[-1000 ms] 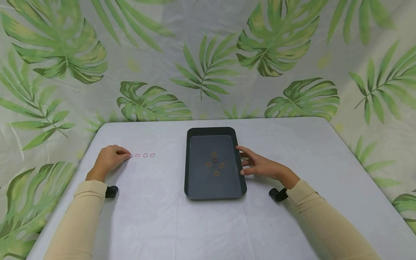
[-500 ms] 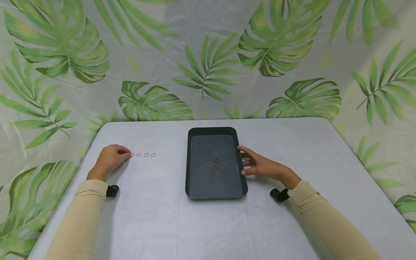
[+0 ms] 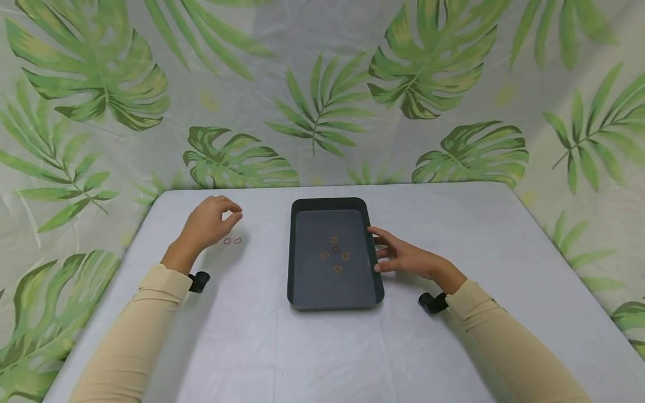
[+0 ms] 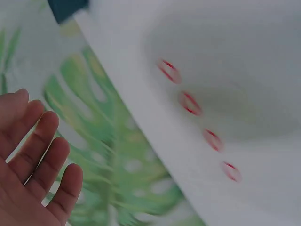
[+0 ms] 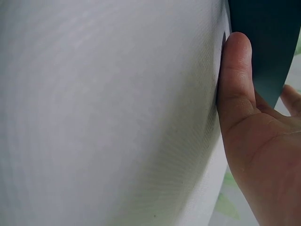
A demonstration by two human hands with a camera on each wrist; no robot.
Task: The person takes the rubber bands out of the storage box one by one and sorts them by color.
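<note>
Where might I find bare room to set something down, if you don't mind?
The table is bare this side of the tray, between the sleeves, and at the back right, past the right hand. The tray's near end is bare too. It is crowded around the tray's five rings and the row of red rings by the left hand.

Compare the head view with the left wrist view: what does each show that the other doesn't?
Only the head view: the right hand against the tray, and four orange loops plus one red loop inside the tray.

Only the left wrist view: four red loops on the table all at once; from above, the left hand hides some of that row.

Both: the left hand, the white table and the leaf-patterned cloth. A dark corner in the left wrist view is probably the tray.
</note>
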